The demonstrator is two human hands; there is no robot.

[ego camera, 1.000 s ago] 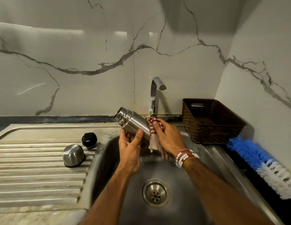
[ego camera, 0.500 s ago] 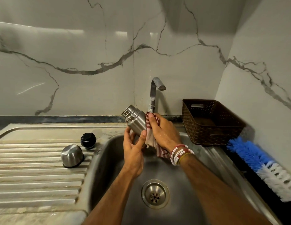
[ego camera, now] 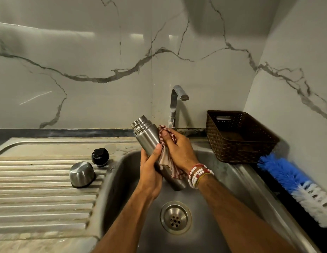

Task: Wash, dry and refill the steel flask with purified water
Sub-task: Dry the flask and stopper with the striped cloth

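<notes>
Flask (ego camera: 147, 141) gripped by left hand (ego camera: 150, 173); right hand (ego camera: 179, 152) presses cloth (ego camera: 165, 158), seemingly striped.

The left grip (ego camera: 150, 172), a bare hand, holds a steel flask (ego camera: 148, 137) over the sink (ego camera: 122, 170). The flask is tilted, with its open mouth up and to the left. The right grip (ego camera: 181, 152) wraps a red and white cloth (ego camera: 166, 159) against the flask's side. A steel cup (ego camera: 82, 174) sits upside down on the ridged drain board, near a black stopper (ego camera: 100, 157). A brown basket (ego camera: 237, 139) and a blue and white brush (ego camera: 290, 181) lie on the right.
</notes>
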